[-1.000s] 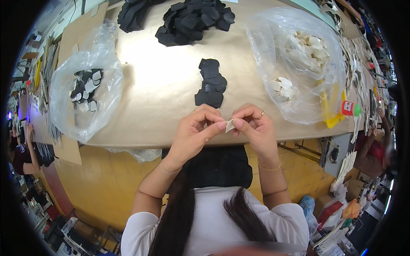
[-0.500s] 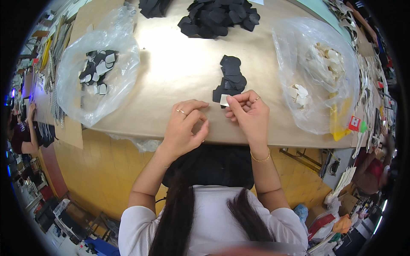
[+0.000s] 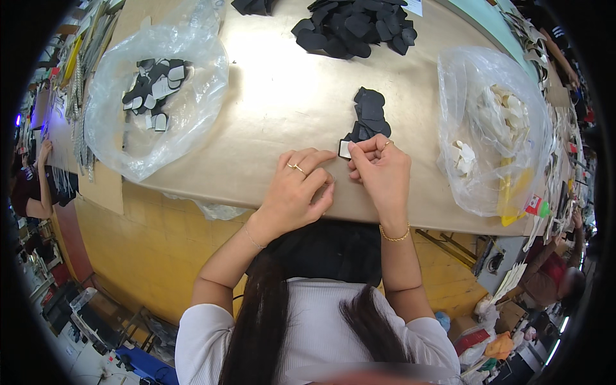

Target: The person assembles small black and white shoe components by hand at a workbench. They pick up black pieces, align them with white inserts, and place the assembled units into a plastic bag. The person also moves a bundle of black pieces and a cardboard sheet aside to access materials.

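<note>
My right hand (image 3: pixel 384 168) pinches a small white piece (image 3: pixel 345 149) between thumb and fingers. It lies over the nearest black piece, whose dark edge shows around it. Behind that, a short row of overlapping black pieces (image 3: pixel 371 110) with rounded ends runs away from me on the table. My left hand (image 3: pixel 299 187) is beside it on the left. Its fingers are loosely bent and apart, with nothing visible in them, and the foremost fingertips come close to the black piece's left edge. What the pieces are made of, I cannot tell.
A clear plastic bag (image 3: pixel 204 115) with black-and-white pieces lies on the left. Another plastic bag (image 3: pixel 459 77) holding white pieces is on the right, beside a green-capped bottle (image 3: pixel 538 206). A heap of black pieces (image 3: pixel 356 25) sits at the far side of the brown-covered table (image 3: pixel 269 122).
The white piece now lies over the nearest black piece, more squarely with its edge. My left hand has come nearer to it. The whole view has shifted a little.
</note>
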`<state>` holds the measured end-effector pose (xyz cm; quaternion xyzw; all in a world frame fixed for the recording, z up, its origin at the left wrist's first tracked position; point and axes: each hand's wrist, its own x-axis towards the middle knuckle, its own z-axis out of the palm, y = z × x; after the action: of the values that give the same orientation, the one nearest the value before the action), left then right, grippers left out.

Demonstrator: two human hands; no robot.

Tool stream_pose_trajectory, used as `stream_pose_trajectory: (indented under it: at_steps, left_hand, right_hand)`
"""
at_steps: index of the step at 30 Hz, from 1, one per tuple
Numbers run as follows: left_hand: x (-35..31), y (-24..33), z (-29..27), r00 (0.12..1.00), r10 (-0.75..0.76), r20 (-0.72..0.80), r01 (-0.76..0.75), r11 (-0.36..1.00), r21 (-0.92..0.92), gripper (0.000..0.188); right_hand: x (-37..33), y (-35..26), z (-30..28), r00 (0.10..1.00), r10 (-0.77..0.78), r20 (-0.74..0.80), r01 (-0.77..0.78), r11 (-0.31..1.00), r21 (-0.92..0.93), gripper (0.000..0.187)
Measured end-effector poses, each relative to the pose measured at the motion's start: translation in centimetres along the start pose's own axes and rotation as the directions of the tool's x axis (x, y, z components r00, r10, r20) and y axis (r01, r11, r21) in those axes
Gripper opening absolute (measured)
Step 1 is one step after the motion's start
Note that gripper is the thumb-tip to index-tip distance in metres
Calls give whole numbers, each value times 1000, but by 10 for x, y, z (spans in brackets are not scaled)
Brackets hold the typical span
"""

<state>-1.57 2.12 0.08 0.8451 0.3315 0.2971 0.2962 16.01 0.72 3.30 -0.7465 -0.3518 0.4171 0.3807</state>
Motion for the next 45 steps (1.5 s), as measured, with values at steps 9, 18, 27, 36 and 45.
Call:
stream_pose_trajectory:
  at_steps: [9, 18, 27, 36, 45]
  left_hand:
    - [2, 2, 1, 999, 35, 32, -37, 998, 60, 16]
    - [4, 10, 6, 994, 29, 106, -52, 973, 224, 17]
    - [14, -1, -10, 978, -104, 181, 122, 988, -92, 12]
    - [14, 2, -11, 987, -47, 155, 60, 995, -77, 13]
    - [15, 8, 5, 988, 133, 75, -134, 991, 11, 17]
  right_hand:
    - [3, -4, 1, 1000, -4, 15, 5, 997, -76, 21]
    - [-1, 4, 6, 955, -287, -76, 196, 800, -567, 19]
    - [-6, 10, -18, 827, -550, -115, 432, 753, -496, 15]
    - [-3, 15, -15, 771, -625, 126, 580, 606, -545, 20]
    - [1, 10, -22, 791, -591, 157, 602, 707, -371, 13]
